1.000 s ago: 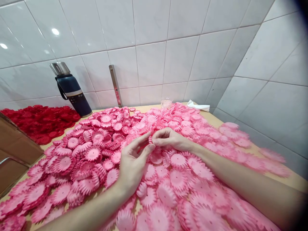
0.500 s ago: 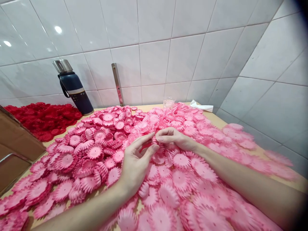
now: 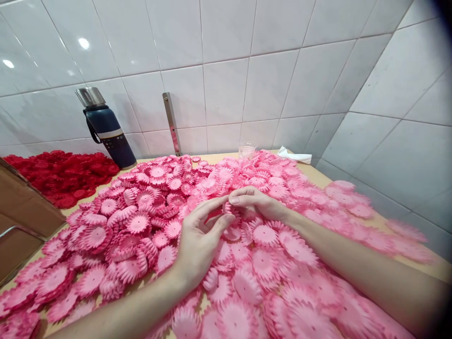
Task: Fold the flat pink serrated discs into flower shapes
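My left hand (image 3: pixel 202 238) pinches a small pink scalloped piece (image 3: pixel 228 207) between thumb and forefinger, near the middle of the view. The fingertips of my right hand (image 3: pixel 251 200) are closed on the same piece from its right side. Fingers partly cover the piece, which is seen nearly edge-on. Under and around both hands lies a wide heap of pink scalloped discs (image 3: pixel 264 235), many with a small dark dot at the centre.
A dark blue bottle (image 3: pixel 108 134) leans at the back left, beside a red pile (image 3: pixel 70 174) and a cardboard box (image 3: pixel 28 216). A metal strip (image 3: pixel 171 123), a clear cup (image 3: pixel 247 149) and a white tissue (image 3: pixel 294 155) are along the tiled wall (image 3: pixel 226 89).
Both hands keep nearly the same pose around the pink piece, with only slight finger movement. The whole view has shifted very slightly.
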Demonstrator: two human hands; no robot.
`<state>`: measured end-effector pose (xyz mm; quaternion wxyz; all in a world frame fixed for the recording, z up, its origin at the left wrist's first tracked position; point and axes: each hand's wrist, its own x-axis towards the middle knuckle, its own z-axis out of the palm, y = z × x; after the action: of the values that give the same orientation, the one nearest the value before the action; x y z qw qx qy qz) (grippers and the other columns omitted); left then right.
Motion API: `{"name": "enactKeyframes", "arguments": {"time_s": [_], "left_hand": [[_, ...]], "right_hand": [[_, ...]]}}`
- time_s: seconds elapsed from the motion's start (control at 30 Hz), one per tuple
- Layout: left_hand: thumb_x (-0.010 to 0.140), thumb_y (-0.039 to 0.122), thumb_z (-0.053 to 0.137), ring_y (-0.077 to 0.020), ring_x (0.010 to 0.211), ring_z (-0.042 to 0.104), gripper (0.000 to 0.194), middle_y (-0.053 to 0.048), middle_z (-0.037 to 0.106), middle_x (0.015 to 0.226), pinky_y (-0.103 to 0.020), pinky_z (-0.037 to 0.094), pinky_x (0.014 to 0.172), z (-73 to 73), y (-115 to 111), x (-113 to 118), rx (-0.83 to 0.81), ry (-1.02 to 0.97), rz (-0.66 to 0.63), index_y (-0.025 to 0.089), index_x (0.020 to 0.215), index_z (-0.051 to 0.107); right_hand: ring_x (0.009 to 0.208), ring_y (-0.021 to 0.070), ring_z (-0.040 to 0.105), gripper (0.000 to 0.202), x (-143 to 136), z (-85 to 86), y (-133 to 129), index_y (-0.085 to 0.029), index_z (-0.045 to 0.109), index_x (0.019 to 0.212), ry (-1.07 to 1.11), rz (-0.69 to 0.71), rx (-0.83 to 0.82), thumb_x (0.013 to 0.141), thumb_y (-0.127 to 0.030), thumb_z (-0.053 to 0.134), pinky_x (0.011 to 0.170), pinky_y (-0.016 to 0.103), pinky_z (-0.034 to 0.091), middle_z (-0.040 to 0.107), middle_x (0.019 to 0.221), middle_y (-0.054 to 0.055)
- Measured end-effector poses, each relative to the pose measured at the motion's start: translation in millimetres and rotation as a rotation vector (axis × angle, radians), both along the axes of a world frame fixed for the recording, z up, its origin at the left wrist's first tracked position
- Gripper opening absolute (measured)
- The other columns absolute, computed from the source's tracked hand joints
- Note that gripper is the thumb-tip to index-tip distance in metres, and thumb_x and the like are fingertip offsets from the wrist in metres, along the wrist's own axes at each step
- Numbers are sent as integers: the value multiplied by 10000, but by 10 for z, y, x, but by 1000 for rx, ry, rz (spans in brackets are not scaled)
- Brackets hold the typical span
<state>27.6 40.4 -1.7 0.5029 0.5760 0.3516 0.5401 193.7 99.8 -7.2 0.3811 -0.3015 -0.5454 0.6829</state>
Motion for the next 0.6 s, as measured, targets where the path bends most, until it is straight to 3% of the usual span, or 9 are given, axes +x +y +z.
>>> {"name": "enactKeyframes", "arguments": {"time_s": [0.4,0.6], "left_hand": [[801,169,669,-184,1050,641,250,-64,684,1150,-309,514,942,-8,-2,1,-6,6,-2,203,1046,701],[821,183,646,-157,977,636,164,-48,683,1021,-268,505,895,-7,-5,5,43,23,93,182,984,655]], "right_hand": [[425,57,370,88,-5,-1,10,-161,711,603,-57,-49,23,605,-248,698,391,217,224,580,515,-14],[404,55,333,117,-31,-37,38,-157,621,538,-69,-74,46,617,-242,631,392,227,204,496,467,-39]]}}
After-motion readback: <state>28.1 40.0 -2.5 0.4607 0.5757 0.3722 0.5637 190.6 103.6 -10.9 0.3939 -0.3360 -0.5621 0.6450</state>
